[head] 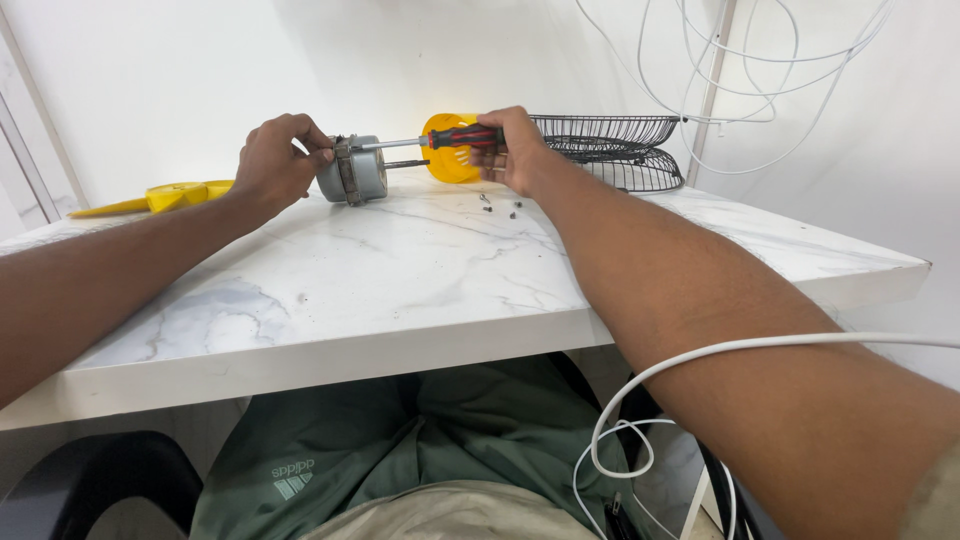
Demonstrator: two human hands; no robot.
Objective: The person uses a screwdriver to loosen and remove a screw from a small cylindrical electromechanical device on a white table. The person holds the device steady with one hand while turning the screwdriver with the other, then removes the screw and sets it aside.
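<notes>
Left grip: left hand [278, 160] closed around the grey metal fan motor [352, 170], lying on its side on the far counter [400, 290].
Right grip: right hand [512, 148] clasps one red-and-black-handled screwdriver [440, 139], tip at the motor.
Progress: seemingly midway; about four small dark screws [500, 205] lie loose, motor housing not yet apart.
Around: two wire fan guards [610, 148] right, yellow fan blade [165, 196] left.

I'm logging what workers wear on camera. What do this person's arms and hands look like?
Both forearms are bare, with no gloves, watch or rings visible on the left hand or right hand. A sliver of pale khaki sleeve shows at the right arm's upper edge. A thin white cable drapes across the right forearm.
</notes>
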